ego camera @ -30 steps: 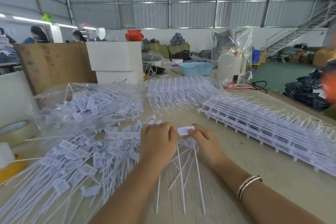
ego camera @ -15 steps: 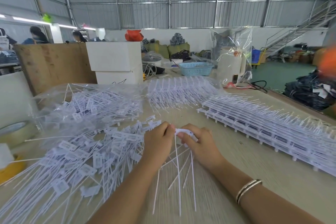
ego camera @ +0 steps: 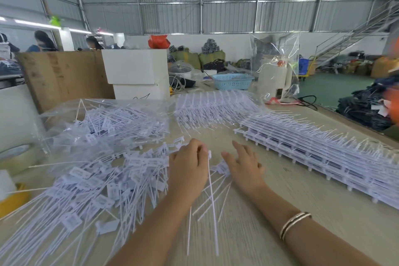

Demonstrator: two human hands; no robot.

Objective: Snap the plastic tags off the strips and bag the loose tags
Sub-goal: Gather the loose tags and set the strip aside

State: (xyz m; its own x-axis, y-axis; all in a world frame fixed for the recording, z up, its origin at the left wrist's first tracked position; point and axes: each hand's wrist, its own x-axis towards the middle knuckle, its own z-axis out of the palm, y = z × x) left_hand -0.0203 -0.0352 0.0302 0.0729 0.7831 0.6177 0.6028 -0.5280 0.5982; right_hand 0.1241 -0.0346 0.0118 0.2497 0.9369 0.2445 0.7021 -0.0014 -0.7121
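My left hand point(ego camera: 187, 166) pinches one white plastic tag point(ego camera: 212, 196) by its head, its long tail hanging toward me. My right hand point(ego camera: 244, 164) hovers with fingers spread over a small cluster of tags point(ego camera: 221, 167) on the table, holding nothing. A big heap of loose tags point(ego camera: 90, 188) lies left of my hands. Stacked strips with tags still attached point(ego camera: 319, 153) run along the right. A clear plastic bag point(ego camera: 103, 123) with tags inside lies at the back left.
White boxes point(ego camera: 136, 73), a brown board point(ego camera: 62, 77), a blue basket point(ego camera: 233, 81) and a white kettle in a clear bag point(ego camera: 275, 77) stand at the table's far edge. A tape roll point(ego camera: 15, 155) sits at the left. People work in the background left.
Both hands held one tag strip piece together before. My right hand has let go and opened, moving right; my left hand keeps a single tag.
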